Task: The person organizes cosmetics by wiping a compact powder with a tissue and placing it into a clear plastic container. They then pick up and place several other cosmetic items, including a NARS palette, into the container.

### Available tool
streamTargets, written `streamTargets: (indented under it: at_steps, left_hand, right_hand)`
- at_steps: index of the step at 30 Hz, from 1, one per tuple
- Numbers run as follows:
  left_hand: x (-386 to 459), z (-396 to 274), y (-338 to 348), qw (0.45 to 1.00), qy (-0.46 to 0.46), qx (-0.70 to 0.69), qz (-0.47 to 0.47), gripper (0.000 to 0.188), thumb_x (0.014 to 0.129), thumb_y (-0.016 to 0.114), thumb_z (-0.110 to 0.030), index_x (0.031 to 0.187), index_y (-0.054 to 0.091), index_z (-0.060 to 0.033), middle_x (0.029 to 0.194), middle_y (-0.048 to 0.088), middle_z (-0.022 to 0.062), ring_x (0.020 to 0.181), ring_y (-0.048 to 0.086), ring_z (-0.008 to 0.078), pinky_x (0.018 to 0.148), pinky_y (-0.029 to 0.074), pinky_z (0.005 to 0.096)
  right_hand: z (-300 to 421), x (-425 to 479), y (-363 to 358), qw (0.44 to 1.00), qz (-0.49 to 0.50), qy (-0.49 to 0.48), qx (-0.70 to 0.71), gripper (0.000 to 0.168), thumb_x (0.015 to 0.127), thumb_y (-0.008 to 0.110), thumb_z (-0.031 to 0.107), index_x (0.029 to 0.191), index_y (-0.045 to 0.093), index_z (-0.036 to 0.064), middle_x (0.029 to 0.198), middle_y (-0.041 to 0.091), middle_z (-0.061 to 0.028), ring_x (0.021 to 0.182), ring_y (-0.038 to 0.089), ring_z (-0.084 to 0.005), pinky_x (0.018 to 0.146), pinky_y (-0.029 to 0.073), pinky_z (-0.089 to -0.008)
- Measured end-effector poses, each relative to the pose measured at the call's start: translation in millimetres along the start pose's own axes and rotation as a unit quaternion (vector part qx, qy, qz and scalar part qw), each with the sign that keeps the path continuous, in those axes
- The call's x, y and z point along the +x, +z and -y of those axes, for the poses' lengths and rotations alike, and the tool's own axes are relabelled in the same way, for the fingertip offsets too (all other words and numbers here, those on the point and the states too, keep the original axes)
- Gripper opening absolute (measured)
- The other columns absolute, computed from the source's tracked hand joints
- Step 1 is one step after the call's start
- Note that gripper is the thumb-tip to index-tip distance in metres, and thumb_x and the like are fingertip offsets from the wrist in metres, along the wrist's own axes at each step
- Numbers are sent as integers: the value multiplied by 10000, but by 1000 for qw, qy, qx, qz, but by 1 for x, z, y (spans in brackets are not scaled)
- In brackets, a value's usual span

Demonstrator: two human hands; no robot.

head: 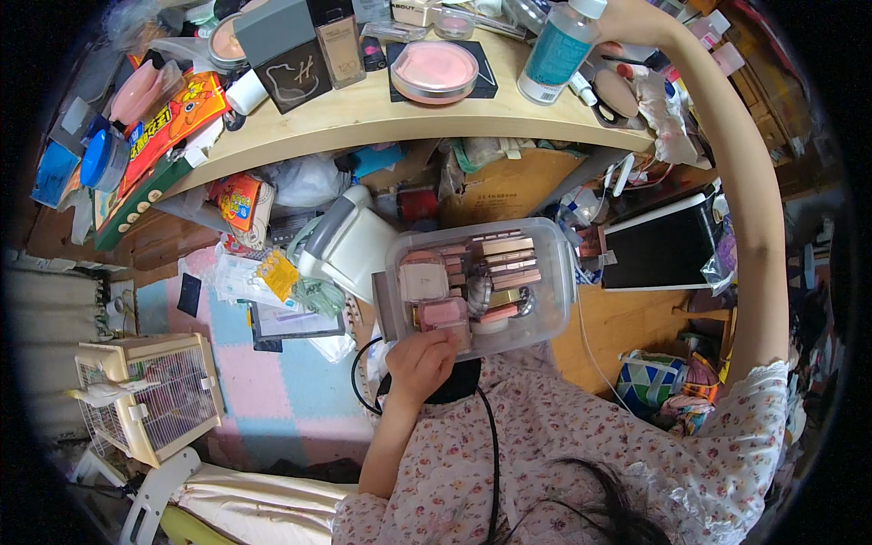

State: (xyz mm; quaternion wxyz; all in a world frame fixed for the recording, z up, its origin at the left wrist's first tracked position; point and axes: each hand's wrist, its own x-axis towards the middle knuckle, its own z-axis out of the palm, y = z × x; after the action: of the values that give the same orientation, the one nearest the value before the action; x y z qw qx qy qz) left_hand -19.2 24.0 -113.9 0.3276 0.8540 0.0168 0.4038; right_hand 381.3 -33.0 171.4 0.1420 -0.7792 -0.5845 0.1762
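On my lap rests a clear plastic bin point(560, 300) of cosmetics. My left hand point(424, 364) is at its near left corner, fingers curled over a pink compact point(443, 315); whether it grips the compact or the rim is unclear. A pale square compact point(424, 279) lies beyond it, with gold-edged slim cases point(507, 262) to the right. My right hand point(610, 20) reaches to the desk's back right, mostly cut off by the top edge, beside a bottle with a teal label point(555, 54); its fingers are hidden. A round pink powder case point(434, 71) sits on a black box point(485, 75).
The curved wooden desk point(368, 126) bears a foundation bottle point(340, 58), a dark box point(293, 75) and a red snack packet point(177, 122). Below are a cardboard box point(518, 187) and a white-and-grey appliance point(354, 238). A bird point(109, 393) perches at a cage point(170, 402), lower left.
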Motion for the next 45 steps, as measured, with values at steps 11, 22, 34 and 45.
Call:
streamTargets:
  at_steps: [11, 22, 34, 45]
  left_hand:
    - [2, 0, 1, 1000, 0, 9, -4, 255, 659, 757, -17, 737, 540, -124, 773, 622, 18, 589, 603, 191, 484, 460, 277]
    - [2, -1, 1, 1000, -2, 4, -6, 251, 660, 765, -24, 737, 546, -119, 769, 623, 13, 580, 597, 188, 487, 466, 279]
    - [6, -4, 3, 1000, 1, 7, -15, 270, 657, 739, 32, 678, 513, -113, 730, 629, 41, 542, 579, 195, 452, 433, 275]
    - [9, -7, 2, 1000, -10, 26, -14, 284, 650, 744, 44, 640, 495, -91, 700, 629, 59, 534, 587, 204, 436, 418, 279]
  right_hand:
    - [-10, -21, -11, 948, -219, 19, 231, 752, 712, 725, -19, 1348, 324, -36, 630, 571, -17, 405, 483, -63, 351, 346, -199]
    - [58, -177, 85, 818, -567, 52, 85, 594, 704, 763, 220, 1202, 514, 14, 804, 552, -7, 617, 485, -65, 556, 358, -168]
    - [78, -171, 275, 980, 38, 182, -67, 625, 703, 672, 82, 1278, 428, 109, 620, 626, -153, 607, 647, -337, 523, 496, -409]
    - [85, -161, 276, 974, 103, 187, -76, 663, 716, 596, -15, 1322, 436, 200, 1083, 608, -159, 785, 653, -330, 597, 508, -404]
